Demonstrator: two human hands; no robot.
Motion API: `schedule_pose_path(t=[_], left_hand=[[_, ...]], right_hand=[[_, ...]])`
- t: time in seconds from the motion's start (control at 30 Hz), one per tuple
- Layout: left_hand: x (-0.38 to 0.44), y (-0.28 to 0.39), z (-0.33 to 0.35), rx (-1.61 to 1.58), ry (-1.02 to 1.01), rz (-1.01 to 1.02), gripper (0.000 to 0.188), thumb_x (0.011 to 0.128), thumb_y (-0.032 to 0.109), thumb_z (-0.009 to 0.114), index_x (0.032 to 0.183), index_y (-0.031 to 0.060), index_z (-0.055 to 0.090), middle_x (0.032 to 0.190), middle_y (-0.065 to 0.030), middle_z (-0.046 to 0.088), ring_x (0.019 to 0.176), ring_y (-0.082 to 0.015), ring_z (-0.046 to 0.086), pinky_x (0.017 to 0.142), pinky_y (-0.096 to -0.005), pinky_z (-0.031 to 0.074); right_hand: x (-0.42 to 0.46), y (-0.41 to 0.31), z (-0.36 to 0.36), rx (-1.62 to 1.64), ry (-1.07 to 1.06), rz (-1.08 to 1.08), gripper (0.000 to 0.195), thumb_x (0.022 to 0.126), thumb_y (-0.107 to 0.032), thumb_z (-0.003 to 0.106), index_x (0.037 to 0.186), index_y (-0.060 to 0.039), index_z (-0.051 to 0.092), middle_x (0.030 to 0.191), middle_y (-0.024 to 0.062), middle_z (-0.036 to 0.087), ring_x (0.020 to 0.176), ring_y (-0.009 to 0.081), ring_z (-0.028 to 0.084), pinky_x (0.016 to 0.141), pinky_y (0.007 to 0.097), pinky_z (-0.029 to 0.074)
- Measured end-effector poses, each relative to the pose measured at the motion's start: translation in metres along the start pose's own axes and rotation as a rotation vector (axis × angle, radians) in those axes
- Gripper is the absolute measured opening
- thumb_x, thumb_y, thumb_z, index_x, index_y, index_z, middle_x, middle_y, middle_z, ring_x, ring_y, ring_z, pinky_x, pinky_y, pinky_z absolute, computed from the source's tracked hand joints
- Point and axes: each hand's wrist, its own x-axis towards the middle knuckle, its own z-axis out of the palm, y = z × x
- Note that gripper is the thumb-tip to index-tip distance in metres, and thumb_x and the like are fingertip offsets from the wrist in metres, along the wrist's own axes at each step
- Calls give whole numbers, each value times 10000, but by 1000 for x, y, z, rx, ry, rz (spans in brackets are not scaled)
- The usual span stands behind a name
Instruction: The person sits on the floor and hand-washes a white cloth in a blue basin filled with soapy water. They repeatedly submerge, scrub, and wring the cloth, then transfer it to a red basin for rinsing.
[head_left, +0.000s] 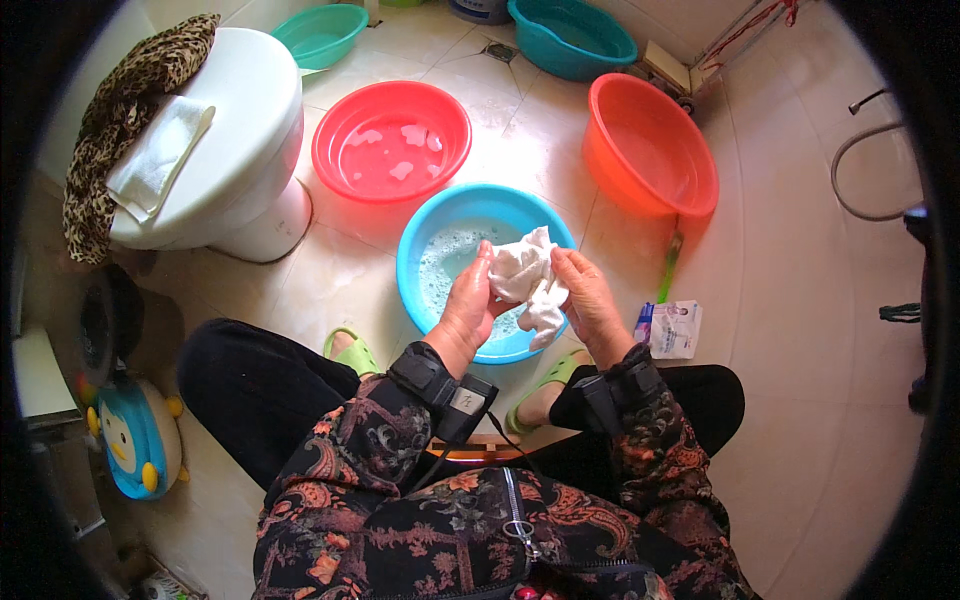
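A crumpled white cloth (523, 274) is held between my two hands, above a light blue plastic basin (407, 281) with sudsy water in it. My left hand (471, 296) grips the cloth's left side, thumb up. On the other side, my right hand (589, 296) pinches its right edge between thumb and fingers. Part of the cloth hangs down over the basin's near side. Black straps with small devices are around both wrists.
Beyond the blue basin is a red basin (390, 189) with water; an orange basin (651, 150) leans at the right. A white toilet (247, 150) at left bears a folded white cloth (161, 154) and leopard-print fabric (124, 127). A plastic packet (673, 330) lies right of my knee.
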Motion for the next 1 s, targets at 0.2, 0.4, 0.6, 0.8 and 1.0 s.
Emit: schedule_pose_path(t=[0.2,0.4,0.6,0.8,1.0], left_hand=[[-6,13,0,-89,-123,25,575,945,504,278,1262,43,414,1248,-127,484,1136,-284,487,935,-473,415],[1,22,-8,-252,-254,140,603,944,504,269,1320,42,362,1296,-119,455,1188,-276,445,998,-434,348],[-4,29,1,-356,-277,176,598,946,498,248,1326,48,357,1310,-122,442,1203,-289,427,1017,-447,318],[-8,32,3,-378,-279,153,576,951,481,252,1316,51,369,1303,-122,447,1199,-289,429,1019,-451,315],[-4,32,-3,-351,-281,146,570,947,477,281,1304,45,386,1288,-113,467,1191,-277,438,1017,-442,320]], right_hand=[[-5,-5,-8,127,-109,84,429,879,-359,571,1083,17,537,904,84,615,747,145,600,643,275,502],[-14,-14,-8,188,-199,217,547,897,-448,492,1161,31,505,993,112,618,850,163,616,702,274,514],[-9,0,-6,141,-210,296,594,888,-485,486,1199,22,490,1061,103,600,912,173,593,796,316,484],[-5,6,-12,99,-268,189,534,895,-394,516,1256,-7,444,1176,93,545,1038,176,541,890,324,432],[-5,1,-8,227,-213,105,565,872,-404,553,1237,16,457,1195,122,532,1082,188,515,915,334,407]])
